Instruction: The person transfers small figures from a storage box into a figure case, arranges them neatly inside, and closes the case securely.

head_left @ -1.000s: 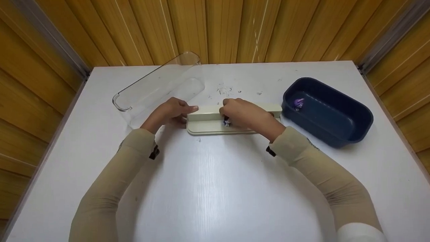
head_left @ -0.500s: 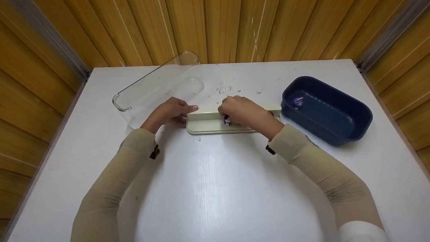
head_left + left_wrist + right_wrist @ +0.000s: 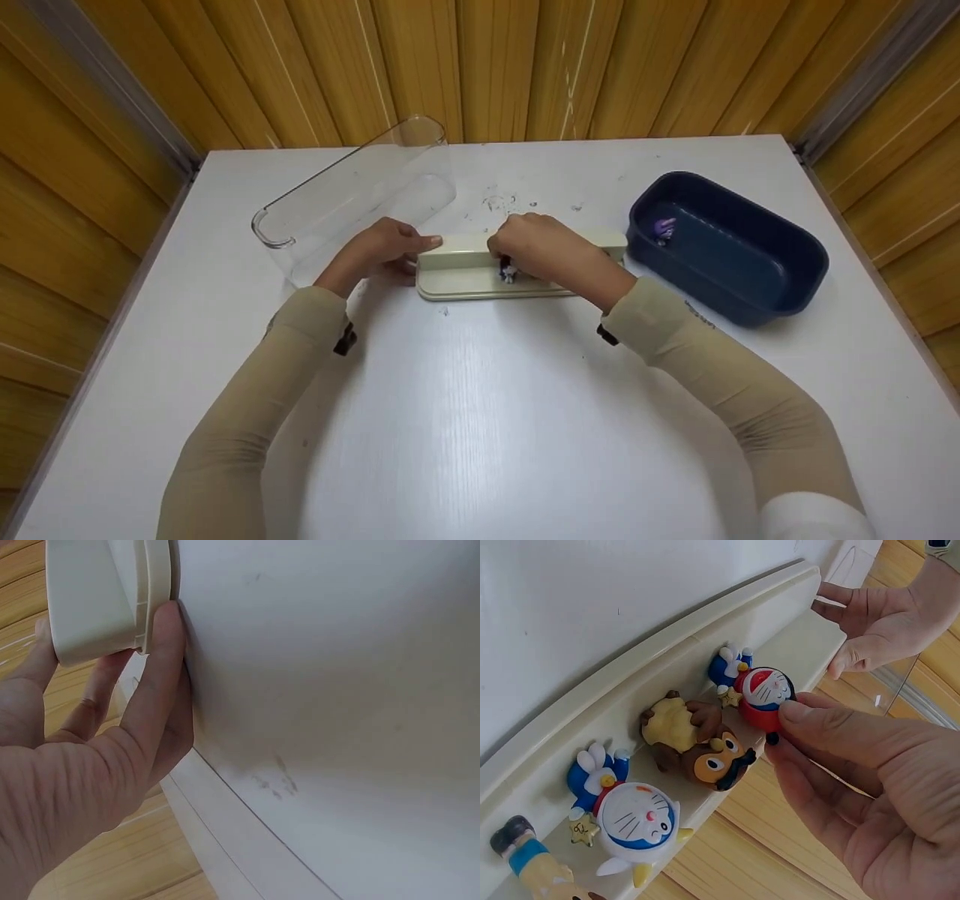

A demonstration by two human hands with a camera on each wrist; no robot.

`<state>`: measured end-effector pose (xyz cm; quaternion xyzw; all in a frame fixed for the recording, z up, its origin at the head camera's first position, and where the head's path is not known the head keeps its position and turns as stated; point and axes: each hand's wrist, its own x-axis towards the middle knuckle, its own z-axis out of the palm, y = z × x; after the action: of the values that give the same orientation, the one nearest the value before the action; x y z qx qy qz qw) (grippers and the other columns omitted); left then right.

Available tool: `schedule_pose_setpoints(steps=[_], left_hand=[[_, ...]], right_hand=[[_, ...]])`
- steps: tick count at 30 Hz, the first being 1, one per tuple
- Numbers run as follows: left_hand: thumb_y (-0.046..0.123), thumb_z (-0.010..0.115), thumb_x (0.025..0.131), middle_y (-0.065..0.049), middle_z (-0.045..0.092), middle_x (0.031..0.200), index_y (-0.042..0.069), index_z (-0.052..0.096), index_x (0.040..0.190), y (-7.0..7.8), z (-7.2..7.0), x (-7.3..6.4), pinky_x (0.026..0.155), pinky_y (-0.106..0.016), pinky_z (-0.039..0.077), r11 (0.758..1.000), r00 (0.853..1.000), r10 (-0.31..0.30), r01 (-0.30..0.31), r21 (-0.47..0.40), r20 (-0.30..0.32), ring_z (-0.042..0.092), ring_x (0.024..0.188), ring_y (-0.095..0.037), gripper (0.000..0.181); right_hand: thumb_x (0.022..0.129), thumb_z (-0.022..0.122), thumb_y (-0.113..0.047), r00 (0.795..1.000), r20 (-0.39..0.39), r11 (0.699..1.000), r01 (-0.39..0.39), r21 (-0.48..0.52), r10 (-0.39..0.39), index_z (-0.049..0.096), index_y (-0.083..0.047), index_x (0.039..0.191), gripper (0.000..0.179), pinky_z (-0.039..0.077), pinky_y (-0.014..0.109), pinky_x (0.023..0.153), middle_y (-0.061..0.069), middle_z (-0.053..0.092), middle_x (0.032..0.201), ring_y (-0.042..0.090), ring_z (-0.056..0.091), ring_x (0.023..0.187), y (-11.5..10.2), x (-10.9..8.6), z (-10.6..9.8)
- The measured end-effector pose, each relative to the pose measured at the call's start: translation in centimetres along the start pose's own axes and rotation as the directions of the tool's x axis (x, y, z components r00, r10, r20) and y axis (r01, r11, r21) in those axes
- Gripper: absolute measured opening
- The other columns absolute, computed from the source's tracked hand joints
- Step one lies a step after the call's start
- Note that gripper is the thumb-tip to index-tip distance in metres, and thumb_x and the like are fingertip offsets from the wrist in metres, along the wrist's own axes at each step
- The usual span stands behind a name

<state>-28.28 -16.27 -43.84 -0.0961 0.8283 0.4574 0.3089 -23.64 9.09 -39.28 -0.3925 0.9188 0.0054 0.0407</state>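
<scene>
A cream plastic stand (image 3: 459,280) with a long ledge lies on the white table. My left hand (image 3: 384,249) grips its left end, thumb over the top and fingers at the side; the left wrist view shows the fingertips against the rim. My right hand (image 3: 553,253) pinches a small blue-and-white cat figurine (image 3: 768,688) with a red hood between thumb and fingers, on the ledge. Beside it in the right wrist view are a brown owl-like figurine (image 3: 694,739), another blue-and-white cat figurine (image 3: 637,819) and a partly cut-off figurine (image 3: 532,862) with blue shorts.
A dark blue bin (image 3: 739,259) stands at the right, close to the stand's end, with a small purple object (image 3: 664,229) inside. Behind my left hand is a clear plastic bin (image 3: 352,187). A wood-panelled wall (image 3: 495,67) rises behind the table.
Both hands stay almost where they were. The right hand shifts very slightly at the figurine on the ledge.
</scene>
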Motion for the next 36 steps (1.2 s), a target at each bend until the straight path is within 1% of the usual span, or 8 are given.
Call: schedule_pose_setpoints(steps=[3, 6, 12, 15, 21, 26, 33, 36], left_hand=[[0.044, 0.076, 0.091, -0.014, 0.064, 0.121, 0.004, 0.059, 0.130, 0.17, 0.00, -0.05, 0.082, -0.035, 0.061, 1.000, 1.000, -0.004, 0.004, -0.007, 0.002, 0.066, 0.095, -0.024, 0.059], [0.044, 0.077, 0.091, -0.014, 0.064, 0.120, 0.004, 0.059, 0.130, 0.28, -0.03, -0.04, 0.082, -0.036, 0.061, 1.000, 1.000, -0.007, 0.007, -0.020, 0.003, 0.066, 0.096, -0.024, 0.059], [0.043, 0.076, 0.091, -0.013, 0.064, 0.117, 0.003, 0.060, 0.129, 0.12, -0.08, 0.04, 0.082, -0.035, 0.061, 1.000, 1.000, 0.001, -0.001, -0.003, 0.000, 0.066, 0.094, -0.024, 0.057], [0.043, 0.076, 0.091, -0.013, 0.065, 0.115, 0.003, 0.062, 0.126, 0.02, -0.07, 0.03, 0.081, -0.035, 0.061, 1.000, 1.000, 0.019, -0.019, -0.008, -0.004, 0.067, 0.092, -0.023, 0.055], [0.040, 0.076, 0.092, -0.013, 0.067, 0.113, 0.002, 0.064, 0.120, -0.13, -0.03, -0.16, 0.083, -0.038, 0.061, 0.998, 0.998, 0.060, -0.060, -0.037, 0.007, 0.069, 0.087, -0.023, 0.049], [0.041, 0.076, 0.092, -0.013, 0.067, 0.113, 0.002, 0.064, 0.120, -0.13, -0.03, -0.23, 0.084, -0.038, 0.061, 0.998, 0.998, 0.056, -0.056, -0.034, 0.001, 0.069, 0.087, -0.022, 0.049], [0.043, 0.077, 0.091, -0.013, 0.065, 0.114, 0.002, 0.063, 0.124, -0.31, 0.00, -0.09, 0.086, -0.037, 0.060, 0.999, 0.999, 0.050, -0.050, -0.018, 0.005, 0.068, 0.089, -0.022, 0.055], [0.044, 0.077, 0.091, -0.012, 0.065, 0.114, 0.002, 0.063, 0.124, -0.30, 0.07, -0.08, 0.086, -0.037, 0.060, 0.999, 0.999, 0.045, -0.045, -0.004, -0.002, 0.068, 0.090, -0.022, 0.055]], right_hand=[[0.089, 0.072, 0.008, 1.000, 0.004, 1.000, 0.009, 0.001, -0.009, 0.077, -0.005, 0.095, 0.016, 0.056, 0.034, 0.070, 0.008, 0.075, 0.091, 0.019, 0.061, 0.075, 0.05, -0.05, -0.02], [0.087, 0.074, 0.009, 1.000, 0.007, 1.000, 0.019, -0.010, -0.019, 0.077, -0.005, 0.095, 0.016, 0.056, 0.032, 0.067, 0.009, 0.075, 0.091, 0.018, 0.062, 0.073, 0.16, -0.13, -0.05], [0.085, 0.073, 0.012, 0.999, -0.018, 0.999, 0.034, -0.021, -0.035, 0.077, -0.004, 0.091, 0.018, 0.056, 0.030, 0.063, 0.010, 0.074, 0.086, 0.019, 0.062, 0.070, 0.33, -0.30, -0.06], [0.085, 0.073, 0.013, 0.999, -0.017, 0.999, 0.028, -0.024, -0.029, 0.077, -0.005, 0.091, 0.019, 0.056, 0.030, 0.064, 0.009, 0.074, 0.085, 0.019, 0.063, 0.071, 0.34, -0.30, -0.09], [0.082, 0.077, 0.012, 0.999, 0.036, 0.999, 0.024, -0.036, -0.023, 0.077, -0.005, 0.093, 0.020, 0.058, 0.030, 0.070, 0.008, 0.075, 0.089, 0.018, 0.066, 0.075, 0.17, -0.11, -0.27], [0.082, 0.077, 0.012, 0.999, 0.034, 0.999, 0.018, -0.037, -0.017, 0.077, -0.005, 0.093, 0.020, 0.058, 0.031, 0.070, 0.008, 0.075, 0.088, 0.019, 0.063, 0.073, 0.14, -0.03, -0.32], [0.082, 0.078, 0.010, 0.999, 0.025, 0.997, 0.033, -0.072, -0.031, 0.077, -0.006, 0.098, 0.022, 0.059, 0.033, 0.072, 0.008, 0.075, 0.093, 0.020, 0.065, 0.077, 0.27, -0.11, 0.09], [0.086, 0.077, 0.006, 0.999, 0.032, 0.998, 0.028, -0.049, -0.027, 0.077, -0.007, 0.100, 0.019, 0.059, 0.034, 0.073, 0.008, 0.075, 0.095, 0.020, 0.066, 0.080, 0.43, -0.29, 0.10]])
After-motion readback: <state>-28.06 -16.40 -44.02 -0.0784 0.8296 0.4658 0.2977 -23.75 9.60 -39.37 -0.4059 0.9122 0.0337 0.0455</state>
